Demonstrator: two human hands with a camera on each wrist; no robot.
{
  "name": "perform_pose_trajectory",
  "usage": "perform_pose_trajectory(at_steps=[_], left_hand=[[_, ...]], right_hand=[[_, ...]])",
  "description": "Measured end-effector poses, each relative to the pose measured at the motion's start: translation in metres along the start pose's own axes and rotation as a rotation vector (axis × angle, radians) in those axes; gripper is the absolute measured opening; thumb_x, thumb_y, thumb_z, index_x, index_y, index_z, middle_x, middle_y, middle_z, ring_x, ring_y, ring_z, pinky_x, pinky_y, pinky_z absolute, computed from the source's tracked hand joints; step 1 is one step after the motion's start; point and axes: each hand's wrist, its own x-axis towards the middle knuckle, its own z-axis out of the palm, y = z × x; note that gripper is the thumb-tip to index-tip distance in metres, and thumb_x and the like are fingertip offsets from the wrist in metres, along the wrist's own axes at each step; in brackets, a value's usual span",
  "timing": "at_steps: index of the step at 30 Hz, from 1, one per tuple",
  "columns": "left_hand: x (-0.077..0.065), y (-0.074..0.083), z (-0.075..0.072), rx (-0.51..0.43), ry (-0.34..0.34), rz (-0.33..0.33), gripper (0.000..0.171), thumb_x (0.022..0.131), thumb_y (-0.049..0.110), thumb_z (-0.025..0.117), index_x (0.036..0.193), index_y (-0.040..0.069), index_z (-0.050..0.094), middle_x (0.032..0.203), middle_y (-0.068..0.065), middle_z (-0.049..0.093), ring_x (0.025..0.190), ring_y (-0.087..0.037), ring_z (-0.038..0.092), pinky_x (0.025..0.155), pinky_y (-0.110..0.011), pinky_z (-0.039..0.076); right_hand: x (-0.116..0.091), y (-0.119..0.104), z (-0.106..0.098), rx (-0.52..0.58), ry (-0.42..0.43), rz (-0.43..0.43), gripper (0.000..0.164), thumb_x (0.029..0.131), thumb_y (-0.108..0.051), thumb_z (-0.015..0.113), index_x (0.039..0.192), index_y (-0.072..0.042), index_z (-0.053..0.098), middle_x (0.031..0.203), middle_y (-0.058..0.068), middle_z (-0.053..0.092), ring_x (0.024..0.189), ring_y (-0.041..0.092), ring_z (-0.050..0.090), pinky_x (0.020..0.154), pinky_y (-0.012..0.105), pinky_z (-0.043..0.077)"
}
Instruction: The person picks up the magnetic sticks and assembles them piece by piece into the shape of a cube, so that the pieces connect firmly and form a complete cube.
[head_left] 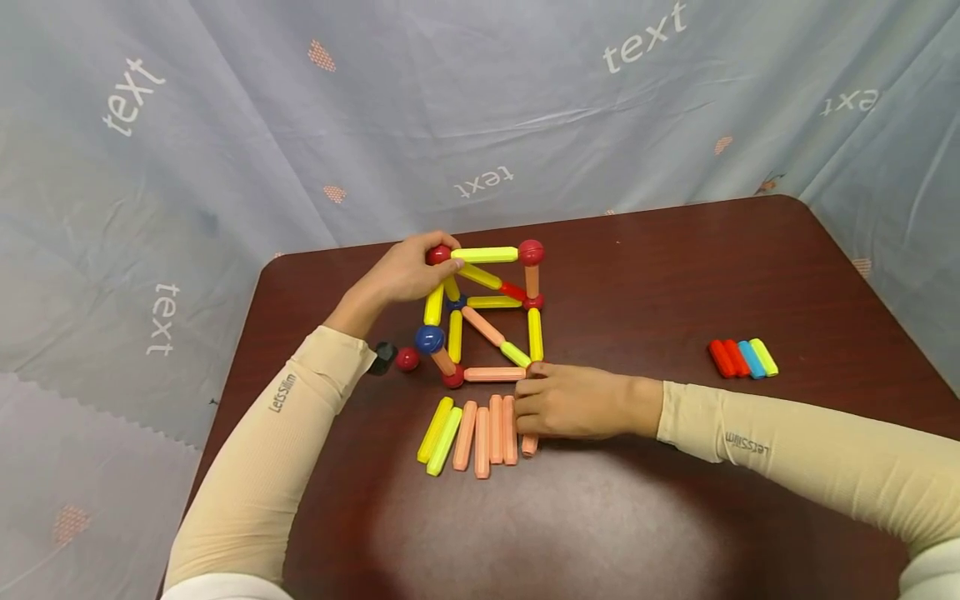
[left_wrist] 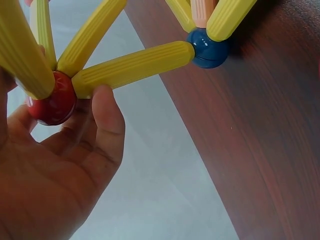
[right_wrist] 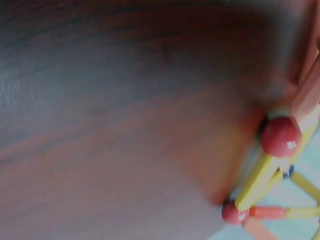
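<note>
A cube-like frame of magnetic rods and balls stands on the table. At its upper back left corner, my left hand (head_left: pixel 416 268) grips a red ball (left_wrist: pixel 55 102), with the thumb against a yellow rod (left_wrist: pixel 135 65). My right hand (head_left: pixel 573 402) is by the front right bottom corner, fingers curled down over a salmon rod (head_left: pixel 529 446) whose near end sticks out; its fingertips are hidden. Close to that hand is the corner's red ball (right_wrist: pixel 281 136). A blue ball (head_left: pixel 430 339) tops the front left post.
Several salmon rods (head_left: pixel 482 442) lie in a row before the frame, beside a yellow rod (head_left: pixel 435 429) and a yellow-green rod (head_left: pixel 445 442). A loose red ball (head_left: pixel 407 359) sits left of it. Short red, blue and yellow-green rods (head_left: pixel 763 357) lie at right. A curtain (head_left: pixel 480 108) hangs behind the table.
</note>
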Motion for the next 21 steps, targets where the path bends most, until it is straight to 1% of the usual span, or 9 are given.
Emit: perform_pose_trajectory(at_steps=[3, 5, 9, 12, 16, 18, 21], left_hand=[[0.0, -0.001, 0.0, -0.006, 0.002, -0.002, 0.036, 0.104, 0.037, 0.057, 0.136, 0.02, 0.057, 0.114, -0.013, 0.065, 0.084, -0.026, 0.06, 0.078, -0.035, 0.048], [0.0, -0.002, 0.0, -0.006, 0.004, -0.002, 0.036, 0.104, 0.037, 0.057, 0.136, 0.02, 0.057, 0.114, -0.013, 0.064, 0.084, -0.027, 0.059, 0.077, -0.035, 0.048], [0.0, -0.003, 0.001, -0.009, 0.005, 0.005, 0.036, 0.104, 0.036, 0.057, 0.136, 0.019, 0.057, 0.113, -0.014, 0.063, 0.083, -0.026, 0.059, 0.076, -0.034, 0.048], [0.001, -0.003, 0.002, -0.014, 0.005, 0.01, 0.036, 0.104, 0.036, 0.057, 0.136, 0.019, 0.056, 0.113, -0.014, 0.063, 0.084, -0.026, 0.059, 0.075, -0.034, 0.048], [0.001, -0.003, 0.003, -0.013, 0.007, 0.008, 0.036, 0.104, 0.036, 0.057, 0.136, 0.019, 0.056, 0.114, -0.014, 0.063, 0.086, -0.027, 0.059, 0.076, -0.034, 0.048], [0.001, -0.003, 0.003, -0.012, 0.007, 0.005, 0.036, 0.104, 0.036, 0.057, 0.136, 0.02, 0.056, 0.114, -0.014, 0.063, 0.087, -0.027, 0.059, 0.077, -0.035, 0.048], [0.001, -0.003, 0.001, -0.013, 0.007, 0.004, 0.036, 0.104, 0.036, 0.057, 0.136, 0.02, 0.057, 0.114, -0.013, 0.064, 0.087, -0.027, 0.059, 0.078, -0.036, 0.048]], right_hand=[[-0.003, 0.009, -0.01, 0.091, 0.054, 0.093, 0.017, 0.1, -0.033, 0.066, 0.112, -0.022, 0.069, 0.11, -0.009, 0.069, 0.109, 0.014, 0.058, 0.098, 0.038, 0.047], [-0.005, 0.017, -0.014, 0.171, 0.106, 0.176, 0.018, 0.099, -0.034, 0.068, 0.112, -0.022, 0.069, 0.107, -0.009, 0.069, 0.105, 0.013, 0.058, 0.094, 0.035, 0.047], [-0.01, 0.032, -0.021, 0.329, 0.217, 0.345, 0.017, 0.093, -0.03, 0.075, 0.107, -0.022, 0.069, 0.099, -0.011, 0.067, 0.097, 0.01, 0.054, 0.084, 0.03, 0.043], [-0.015, 0.041, -0.023, 0.418, 0.274, 0.451, 0.018, 0.09, -0.027, 0.078, 0.105, -0.021, 0.07, 0.097, -0.012, 0.068, 0.096, 0.011, 0.056, 0.084, 0.031, 0.044], [-0.021, 0.05, -0.026, 0.484, 0.302, 0.559, 0.019, 0.089, -0.025, 0.078, 0.105, -0.019, 0.071, 0.101, -0.01, 0.069, 0.099, 0.013, 0.059, 0.089, 0.034, 0.048], [-0.024, 0.052, -0.028, 0.5, 0.302, 0.602, 0.021, 0.089, -0.025, 0.079, 0.107, -0.018, 0.071, 0.103, -0.008, 0.07, 0.099, 0.012, 0.059, 0.089, 0.035, 0.051], [-0.026, 0.054, -0.029, 0.529, 0.291, 0.644, 0.022, 0.089, -0.026, 0.078, 0.108, -0.018, 0.071, 0.105, -0.007, 0.07, 0.099, 0.012, 0.059, 0.088, 0.035, 0.053]])
